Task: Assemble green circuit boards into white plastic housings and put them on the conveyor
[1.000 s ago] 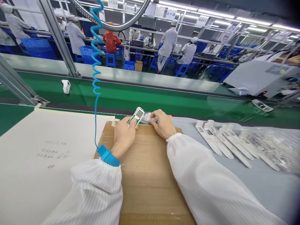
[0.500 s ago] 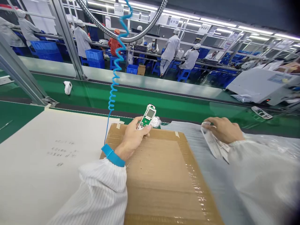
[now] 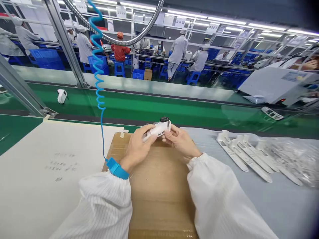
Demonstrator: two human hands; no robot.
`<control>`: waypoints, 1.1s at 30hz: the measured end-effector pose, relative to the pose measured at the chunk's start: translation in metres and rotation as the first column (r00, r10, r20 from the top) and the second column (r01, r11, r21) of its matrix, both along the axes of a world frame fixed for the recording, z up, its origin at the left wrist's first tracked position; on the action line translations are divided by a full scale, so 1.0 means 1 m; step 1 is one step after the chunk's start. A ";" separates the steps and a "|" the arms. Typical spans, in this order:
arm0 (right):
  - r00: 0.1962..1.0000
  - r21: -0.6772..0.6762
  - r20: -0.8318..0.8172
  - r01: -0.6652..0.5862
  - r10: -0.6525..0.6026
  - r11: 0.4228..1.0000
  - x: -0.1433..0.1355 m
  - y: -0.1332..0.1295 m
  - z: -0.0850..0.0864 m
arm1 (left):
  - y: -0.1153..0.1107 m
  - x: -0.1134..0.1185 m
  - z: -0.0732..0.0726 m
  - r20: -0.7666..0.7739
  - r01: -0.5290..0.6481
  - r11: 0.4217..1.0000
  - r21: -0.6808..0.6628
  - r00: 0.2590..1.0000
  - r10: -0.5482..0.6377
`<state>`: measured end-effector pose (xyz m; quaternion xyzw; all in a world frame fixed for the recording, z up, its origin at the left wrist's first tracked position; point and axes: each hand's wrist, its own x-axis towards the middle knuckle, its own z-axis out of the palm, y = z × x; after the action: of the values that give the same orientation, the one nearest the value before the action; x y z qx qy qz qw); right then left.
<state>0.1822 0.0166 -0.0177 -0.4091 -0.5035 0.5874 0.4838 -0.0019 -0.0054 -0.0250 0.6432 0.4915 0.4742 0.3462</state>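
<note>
Above the cardboard's far edge, a white handheld device (image 3: 159, 128) with a black rounded end is held tilted, its side facing me. The green circuit board seen in it earlier is out of sight. My left hand (image 3: 139, 142) is wrapped round the lower part of the device, and a blue wrist strap (image 3: 117, 168) circles that wrist. With closed fingertips my right hand (image 3: 180, 141) grips the device's right end; whether it also pinches a small part there, I cannot tell. Flat cardboard (image 3: 159, 186) lies under both hands.
Several long white plastic covers (image 3: 249, 156) lie on grey foam sheet (image 3: 211, 146) at right, beside a clear plastic bag (image 3: 294, 159). A coiled blue cord (image 3: 99, 79) hangs at left. Beyond runs a green conveyor (image 3: 149, 109); co-workers sit and stand farther back.
My right hand has moved left from the white covers to the device. The device has been turned in my left hand, so its screen and board no longer show.
</note>
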 end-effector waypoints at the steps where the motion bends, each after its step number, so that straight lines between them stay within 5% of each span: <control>1: 0.999 0.040 0.026 0.023 -0.024 0.999 -0.001 -0.001 -0.006 | -0.001 0.000 -0.001 -0.038 0.013 1.000 0.006 0.999 -0.013; 6: 0.998 0.145 0.041 0.050 -0.057 0.988 0.002 -0.006 -0.016 | -0.005 0.004 0.001 -0.082 0.083 0.997 0.006 0.993 -0.083; 10: 0.962 -0.101 -0.259 0.064 -0.089 0.993 -0.008 -0.011 -0.010 | -0.016 0.020 0.004 -0.267 0.170 0.984 0.052 0.952 -0.150; 14: 0.883 -0.310 -0.431 0.047 -0.184 0.950 -0.011 -0.011 -0.005 | -0.030 0.037 0.011 -0.632 0.204 0.974 -0.099 0.743 -0.220; 18: 0.875 -0.345 -0.457 -0.007 -0.162 0.939 -0.006 -0.009 -0.002 | -0.030 0.037 0.016 -0.769 0.162 0.981 -0.106 0.613 -0.184; 22: 0.858 -0.261 -0.514 -0.136 -0.018 0.956 -0.011 -0.014 -0.001 | -0.023 0.024 0.014 -0.696 -0.033 0.999 0.024 0.717 0.040; 26: 0.845 -0.165 -0.523 -0.233 0.115 0.959 -0.026 -0.026 -0.002 | -0.023 0.022 0.009 -0.482 -0.038 0.952 0.305 0.856 0.189; 33: 0.842 -0.209 -0.539 -0.159 0.022 0.965 -0.040 -0.029 0.001 | -0.024 0.035 0.007 -0.438 -0.052 0.891 0.451 0.857 0.271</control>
<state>0.1425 -0.0123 -0.0164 -0.2627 -0.2918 0.7576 0.5215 0.0336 -0.0290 -0.0178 0.7566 0.5016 0.4189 0.0203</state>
